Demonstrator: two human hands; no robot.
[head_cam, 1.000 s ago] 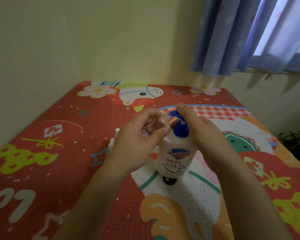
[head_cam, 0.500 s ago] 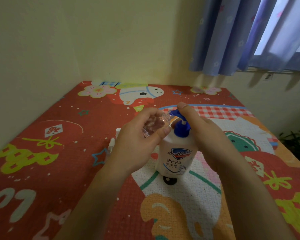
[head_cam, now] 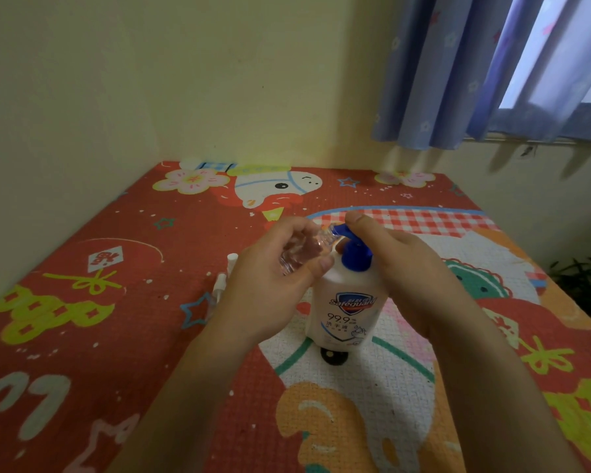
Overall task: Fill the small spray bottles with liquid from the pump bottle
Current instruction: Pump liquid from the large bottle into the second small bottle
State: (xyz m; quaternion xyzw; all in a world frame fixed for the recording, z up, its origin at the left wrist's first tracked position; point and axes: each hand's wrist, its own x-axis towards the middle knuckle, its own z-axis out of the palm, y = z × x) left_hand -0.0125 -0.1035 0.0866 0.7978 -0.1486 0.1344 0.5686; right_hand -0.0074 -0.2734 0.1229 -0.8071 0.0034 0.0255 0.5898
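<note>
The left hand point(head_cam: 270, 288) curls its fingers point(head_cam: 316, 266) round a small clear spray bottle point(head_cam: 301, 250), tilted to the blue pump's spout. The right hand point(head_cam: 410, 268) presses flat fingers on the smooth white pump bottle point(head_cam: 347, 308).

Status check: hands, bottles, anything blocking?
Left hand grips clear spray bottle, mouth at blue nozzle. Right hand presses pump bottle head. Nothing blocking.
</note>
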